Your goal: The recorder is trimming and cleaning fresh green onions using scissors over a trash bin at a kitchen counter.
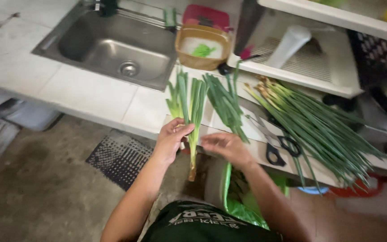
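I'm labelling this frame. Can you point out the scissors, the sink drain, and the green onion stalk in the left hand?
scissors (277,144), head view, on the black handles.
sink drain (129,68), head view, its centre.
green onion stalk (195,112), head view, mid-stalk above the left hand.

Green leeks (192,105) lie on the white tiled worktop (90,96); the scissors (276,143) have black handles, the tub (202,47) is brown, the sink (113,45) grey steel.

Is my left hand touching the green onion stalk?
Touching: the head view shows the left hand wrapped around the green onion stalk.
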